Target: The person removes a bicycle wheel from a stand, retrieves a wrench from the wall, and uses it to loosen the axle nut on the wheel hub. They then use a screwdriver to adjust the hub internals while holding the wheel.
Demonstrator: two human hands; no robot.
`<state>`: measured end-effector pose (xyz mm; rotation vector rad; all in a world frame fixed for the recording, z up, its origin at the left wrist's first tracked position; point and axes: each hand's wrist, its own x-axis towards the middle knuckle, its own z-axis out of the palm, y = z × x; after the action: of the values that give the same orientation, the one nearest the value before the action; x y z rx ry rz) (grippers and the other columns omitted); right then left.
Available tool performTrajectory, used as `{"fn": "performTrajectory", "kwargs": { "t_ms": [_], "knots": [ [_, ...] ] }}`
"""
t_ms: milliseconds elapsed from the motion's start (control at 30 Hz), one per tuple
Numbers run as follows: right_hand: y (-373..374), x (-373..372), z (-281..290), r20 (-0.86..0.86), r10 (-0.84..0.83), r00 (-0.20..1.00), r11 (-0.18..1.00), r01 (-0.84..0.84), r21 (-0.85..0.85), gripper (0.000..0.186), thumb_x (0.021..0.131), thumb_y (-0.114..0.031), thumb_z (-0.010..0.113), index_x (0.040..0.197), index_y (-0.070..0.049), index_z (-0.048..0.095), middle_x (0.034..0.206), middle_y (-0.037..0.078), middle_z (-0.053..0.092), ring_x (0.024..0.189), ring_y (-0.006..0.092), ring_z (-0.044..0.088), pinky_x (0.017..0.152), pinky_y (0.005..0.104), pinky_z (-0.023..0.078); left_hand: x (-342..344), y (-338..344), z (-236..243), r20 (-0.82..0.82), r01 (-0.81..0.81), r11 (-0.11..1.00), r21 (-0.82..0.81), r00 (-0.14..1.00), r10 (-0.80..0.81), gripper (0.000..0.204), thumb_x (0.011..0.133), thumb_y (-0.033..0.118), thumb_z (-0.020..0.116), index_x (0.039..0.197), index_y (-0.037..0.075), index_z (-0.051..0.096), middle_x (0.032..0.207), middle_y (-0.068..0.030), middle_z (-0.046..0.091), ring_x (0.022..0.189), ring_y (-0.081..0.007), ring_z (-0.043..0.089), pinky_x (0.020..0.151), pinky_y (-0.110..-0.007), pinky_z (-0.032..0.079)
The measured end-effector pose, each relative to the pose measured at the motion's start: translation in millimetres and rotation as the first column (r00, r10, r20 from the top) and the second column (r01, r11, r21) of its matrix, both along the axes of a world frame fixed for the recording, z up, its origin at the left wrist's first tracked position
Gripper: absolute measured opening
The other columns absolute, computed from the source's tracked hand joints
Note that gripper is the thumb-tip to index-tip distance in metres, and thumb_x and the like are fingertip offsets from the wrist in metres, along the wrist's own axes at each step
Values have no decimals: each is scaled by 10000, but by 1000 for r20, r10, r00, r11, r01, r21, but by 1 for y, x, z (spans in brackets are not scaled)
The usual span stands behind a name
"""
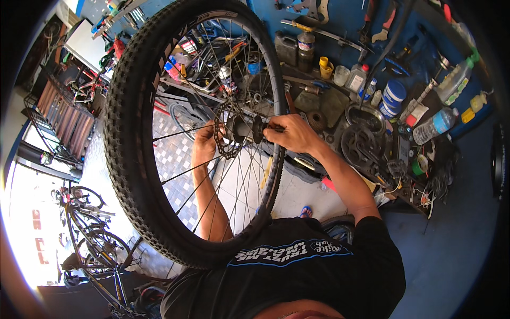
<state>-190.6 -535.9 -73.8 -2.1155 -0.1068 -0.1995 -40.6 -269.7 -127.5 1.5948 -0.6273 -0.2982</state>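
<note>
Knobby-tyred bicycle wheel (126, 130) stood raised toward ten o'clock of centre; the left hand (205, 136) grasped the hub (243, 129) at nine o'clock, beside the disc rotor (229, 153), while the right hand (291, 132) pinched its three-o'clock end.

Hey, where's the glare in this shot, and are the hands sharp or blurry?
Head view: glare washes out the far left, beyond the parked bicycles; the blue wall at the top looks much dimmer; the left hand, right hand and wheel hub look fairly sharp; fisheye distortion, with dark corners.
</note>
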Motion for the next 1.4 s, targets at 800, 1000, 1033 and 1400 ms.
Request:
{"fn": "performTrajectory", "kwargs": {
  "t_ms": [800,1000,1033,1400],
  "knots": [
    [-2,6,1,413,141,900,906,52,-421,264,835,-264,752,912,-15,707,891,108,672,909,313,635,794,416,556,4,6,-49,-176,-92,978,-186,983,59,358,1031,395,660,1091,42,668,843,19,607,746,-106,597,711,-286,513],
    [-4,5,1,362,127,923,887,57,-458,273,819,-261,761,908,-7,713,895,105,680,914,308,642,802,407,563,-17,-9,-16,-123,-34,987,-158,992,15,220,1054,274,628,1070,55,642,821,61,563,720,-55,508,672,-242,449],
    [-2,6,1,362,131,923,883,57,-466,273,816,-259,762,906,-5,714,895,104,682,913,308,643,802,405,564,-17,-7,-16,-100,-43,988,-146,995,28,161,1068,224,604,1064,66,636,808,75,543,714,-38,480,658,-227,425],
    [5,10,3,401,122,908,868,98,-486,260,805,-239,770,905,-5,717,887,100,682,897,302,643,787,402,570,-8,-5,-19,-92,-55,982,-179,995,39,279,1068,256,601,873,58,623,704,63,541,624,-42,473,627,-223,439]
  ]
}}
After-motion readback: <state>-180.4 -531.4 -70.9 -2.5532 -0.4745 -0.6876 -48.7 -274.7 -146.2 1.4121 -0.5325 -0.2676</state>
